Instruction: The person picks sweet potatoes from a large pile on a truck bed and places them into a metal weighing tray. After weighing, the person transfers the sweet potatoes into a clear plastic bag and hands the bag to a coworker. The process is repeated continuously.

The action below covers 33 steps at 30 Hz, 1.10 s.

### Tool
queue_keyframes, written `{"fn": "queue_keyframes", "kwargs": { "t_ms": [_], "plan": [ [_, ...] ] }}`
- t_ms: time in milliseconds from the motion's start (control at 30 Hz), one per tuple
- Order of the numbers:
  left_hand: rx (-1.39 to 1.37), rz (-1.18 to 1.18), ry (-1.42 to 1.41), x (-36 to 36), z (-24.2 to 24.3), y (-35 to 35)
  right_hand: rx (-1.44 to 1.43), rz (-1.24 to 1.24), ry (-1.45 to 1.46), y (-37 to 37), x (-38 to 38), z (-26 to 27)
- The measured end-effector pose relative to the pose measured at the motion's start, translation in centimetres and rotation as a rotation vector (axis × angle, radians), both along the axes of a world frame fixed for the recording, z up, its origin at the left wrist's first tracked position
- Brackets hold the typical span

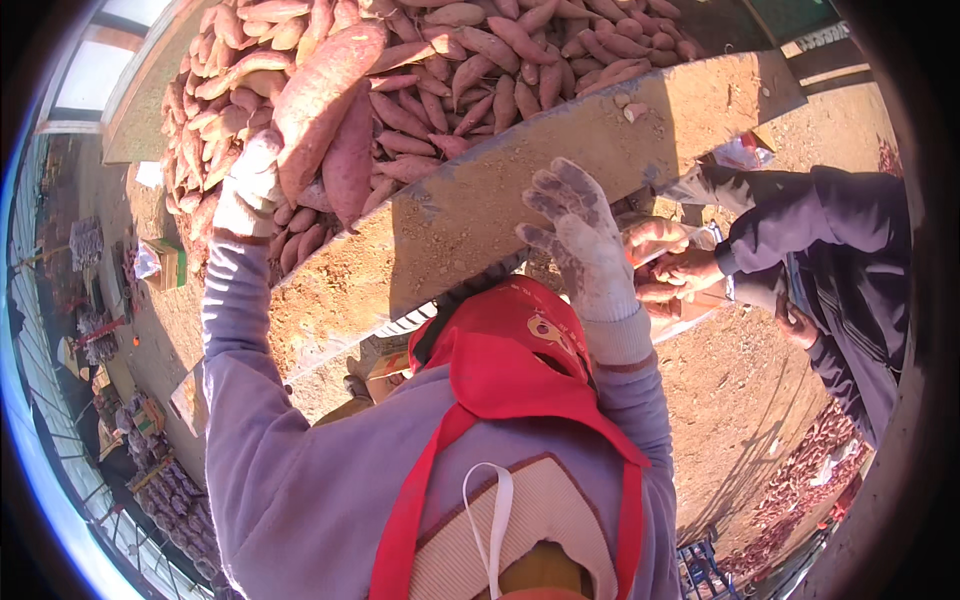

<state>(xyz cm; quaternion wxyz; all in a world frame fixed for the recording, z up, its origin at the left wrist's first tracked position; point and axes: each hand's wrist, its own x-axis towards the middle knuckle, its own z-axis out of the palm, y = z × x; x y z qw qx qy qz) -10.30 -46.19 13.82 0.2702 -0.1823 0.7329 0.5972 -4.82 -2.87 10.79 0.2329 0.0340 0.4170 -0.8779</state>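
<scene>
My left hand (251,180), in a white knitted glove, grips the lower left side of a very large sweet potato (330,97), raised over the heap. Its fingers are partly hidden behind the root. A darker, plump sweet potato (349,161) lies close against its right side. Many smaller sweet potatoes (480,67) are piled behind the dirt-covered board (465,210) across the top. My right hand (581,232), in a white glove soiled at the fingers, is raised with fingers apart near the board's front edge. It holds nothing.
Close to my right hand, another person's bare hands (679,270) hold something partly hidden; a further bare hand (796,321) is beside them. A cardboard box (166,264) stands on the ground at left. More sweet potatoes (802,480) lie at lower right.
</scene>
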Motion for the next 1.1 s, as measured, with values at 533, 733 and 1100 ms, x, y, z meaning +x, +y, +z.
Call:
{"fn": "queue_keyframes", "kwargs": {
  "t_ms": [533,733,1100],
  "plan": [
    [0.332,-0.539,-0.531,7.3,-9.3,43.3,0.214,-0.641,-0.523,18.1,17.4,-6.3],
    [-0.110,-0.996,-0.132,7.2,-17.5,52.8,-0.004,-1.045,-0.677,22.8,25.0,-8.8],
    [-0.018,-0.881,-0.082,14.9,-14.5,39.6,-0.223,-0.991,-0.772,24.4,20.5,-15.2]
  ]
}}
